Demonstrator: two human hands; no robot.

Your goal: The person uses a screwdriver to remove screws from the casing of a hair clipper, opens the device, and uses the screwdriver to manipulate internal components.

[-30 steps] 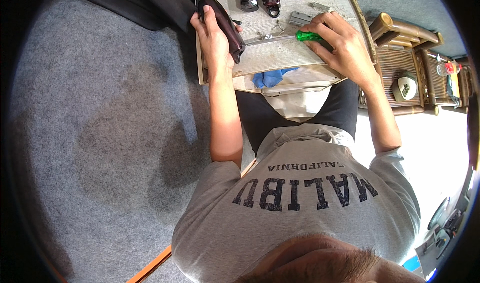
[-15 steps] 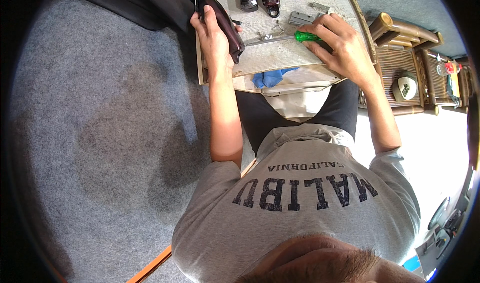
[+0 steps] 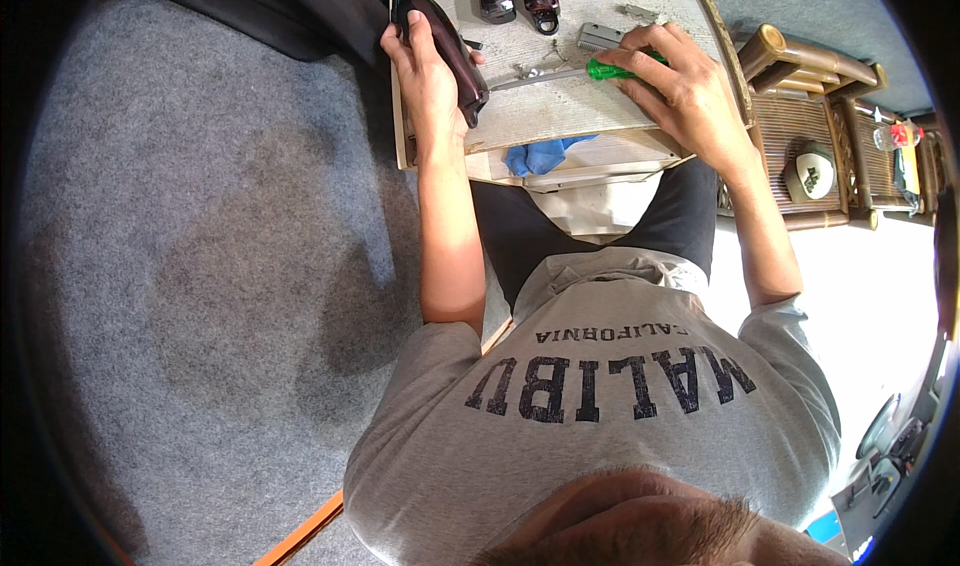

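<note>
Left hand [image 3: 430, 81], fingers wrapped, seemingly braces maroon hair clipper [image 3: 452, 51] against screwdriver [image 3: 605, 69]; right hand [image 3: 690, 86] grasps green handle.

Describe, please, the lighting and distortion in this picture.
Head view: glare whitens the area right of the shirt; shadows darken the carpet at left; the fisheye leaves black curved borders; the screwdriver is clear but its tip too small to judge.

Clipper [image 3: 450, 58] looks like glossy plastic, screwdriver [image 3: 578, 74] has a shiny plastic handle [image 3: 603, 69] and smooth metal shaft [image 3: 540, 80]. Surface [image 3: 570, 112] seems matt wood, kinda rough along the right edge. Rag [image 3: 543, 156]'s matt cloth.
</note>
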